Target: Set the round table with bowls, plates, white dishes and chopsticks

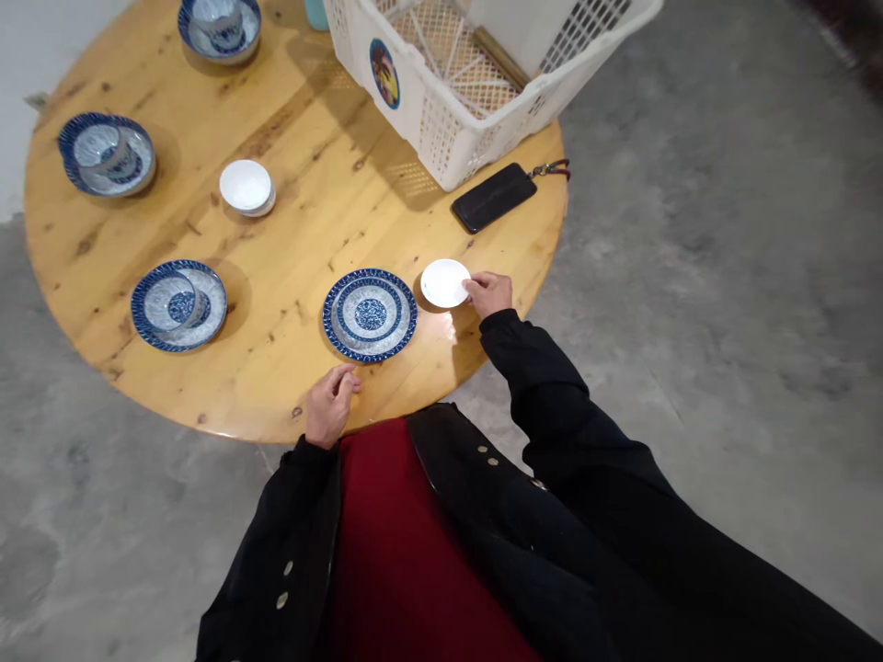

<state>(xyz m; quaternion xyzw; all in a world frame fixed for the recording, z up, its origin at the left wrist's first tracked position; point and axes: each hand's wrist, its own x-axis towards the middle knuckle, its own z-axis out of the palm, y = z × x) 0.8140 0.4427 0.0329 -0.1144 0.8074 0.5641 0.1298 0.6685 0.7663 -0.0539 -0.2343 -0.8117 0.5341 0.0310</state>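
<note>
My right hand (488,294) grips the edge of a small white dish (445,283) on the round pine table (296,230). Just left of that dish lies a blue-and-white patterned porcelain plate (370,315) with nothing on it. My left hand (331,405) rests at the table's near edge, fingers curled and empty, below that plate. Farther off stand a blue-and-white bowl on a matching plate (178,305), a second such set (107,154), a third (219,28), and white stacked dishes (246,187).
A white plastic lattice crate (441,83) sits tilted at the table's far edge beside a black phone (494,197) with a wrist strap. A teal cup (315,14) stands behind the crate. Grey concrete floor surrounds the table.
</note>
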